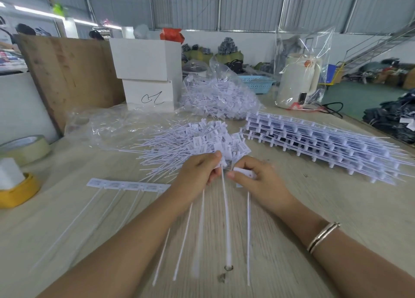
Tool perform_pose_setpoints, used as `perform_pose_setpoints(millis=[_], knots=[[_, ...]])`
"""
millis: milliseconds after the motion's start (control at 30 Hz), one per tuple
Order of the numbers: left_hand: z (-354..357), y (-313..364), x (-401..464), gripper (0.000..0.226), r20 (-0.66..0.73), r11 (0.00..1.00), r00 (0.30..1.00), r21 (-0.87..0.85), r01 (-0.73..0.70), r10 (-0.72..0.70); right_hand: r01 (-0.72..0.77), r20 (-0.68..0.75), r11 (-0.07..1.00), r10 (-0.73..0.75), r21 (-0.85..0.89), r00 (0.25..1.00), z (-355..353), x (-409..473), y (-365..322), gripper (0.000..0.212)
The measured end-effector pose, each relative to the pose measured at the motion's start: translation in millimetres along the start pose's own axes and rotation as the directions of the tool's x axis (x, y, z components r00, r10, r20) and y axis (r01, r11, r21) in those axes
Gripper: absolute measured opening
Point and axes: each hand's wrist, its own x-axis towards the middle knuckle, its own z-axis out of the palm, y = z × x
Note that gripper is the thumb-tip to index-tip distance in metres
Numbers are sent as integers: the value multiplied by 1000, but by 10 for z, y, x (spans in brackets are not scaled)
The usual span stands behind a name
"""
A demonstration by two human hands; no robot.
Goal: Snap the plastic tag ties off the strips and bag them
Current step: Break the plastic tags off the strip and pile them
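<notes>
My left hand (199, 174) pinches the head end of a white strip of tag ties (225, 219), whose long tails hang toward me. My right hand (256, 178) grips a single tag tie (247, 230) by its flat head, just apart from the strip. Behind my hands lies a loose pile of snapped-off ties (190, 145). A stack of full strips (318, 140) lies to the right. A clear bag stuffed with ties (220, 95) sits behind the pile. Another strip (125, 185) lies flat on the wooden table (336, 208) to the left.
Empty clear plastic bags (107, 127) lie at left centre. Rolls of tape (24, 149) and a yellow tape roll (18, 192) sit at the left edge. White boxes (148, 73), a wooden board (67, 73) and a bagged white kettle (298, 82) stand at the back.
</notes>
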Motion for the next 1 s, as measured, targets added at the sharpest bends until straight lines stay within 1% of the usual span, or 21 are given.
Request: perform_pose_setpoints(millis=[33,100,133,167,200,233,267,333,367,400,500,533,600,633,700,733,767,800,867,933,1000], knots=[[-9,-2,-5,40,0,999,1000,30,-22,22,-8,-6,985,7,-173,1000,-7,17,50,24],[-16,-13,-17,21,26,991,998,125,-54,51,-45,-26,874,37,-483,999,-21,39,117,24],[-14,-31,-23,17,37,985,998,164,-53,48,-59,-16,813,61,-580,998,-24,37,131,23],[-11,-54,-27,17,46,979,998,200,-51,43,-68,-2,768,87,-637,996,-23,36,136,22],[-7,-81,-25,19,53,969,998,240,-56,44,-73,2,752,98,-655,995,-20,36,130,23],[-4,-97,-24,22,63,955,997,289,-69,53,-79,-18,770,88,-633,996,-12,35,116,24],[2,-105,-22,22,72,937,995,337,-91,71,-84,-61,820,61,-567,996,-6,34,85,22],[26,-100,-19,22,81,916,988,372,-150,130,-82,-126,937,41,-340,991,4,32,18,18],[48,-94,-19,22,80,915,983,361,-182,164,-83,-112,970,59,-228,992,10,27,-12,19],[73,-86,-24,21,83,913,977,348,-213,197,-96,-62,982,87,-163,994,18,23,-35,21],[138,-62,-46,17,95,904,963,333,-269,252,-121,116,983,137,-138,984,41,4,-77,21],[141,-65,-47,16,95,898,962,344,-274,256,-117,136,989,129,-93,982,37,0,-81,21],[113,-59,-45,10,96,890,968,380,-252,233,-107,126,994,103,25,987,7,2,-80,19],[88,-71,-37,13,108,856,971,458,-239,213,-105,111,992,98,66,989,-7,0,-70,19],[30,-100,-25,34,151,709,973,667,-230,174,-104,97,990,95,97,991,-22,0,-45,18],[4,-113,-27,42,164,689,975,690,-220,147,-107,108,988,95,110,990,-15,2,-35,20],[-15,-124,-26,47,170,726,979,660,-195,108,-119,133,984,101,133,986,-10,-1,-36,24],[-25,-135,-27,48,174,787,982,594,-165,74,-140,170,977,112,163,979,-9,-5,-46,29],[-26,-142,-16,45,176,879,983,459,-128,51,-171,249,967,121,190,961,-26,-12,-60,31],[-20,-114,-1,44,183,924,983,370,-98,31,-156,293,974,102,166,951,-47,-12,-61,28],[-21,-92,9,44,193,947,981,314,-61,-1,-135,299,976,79,172,951,-55,-15,-56,27]])
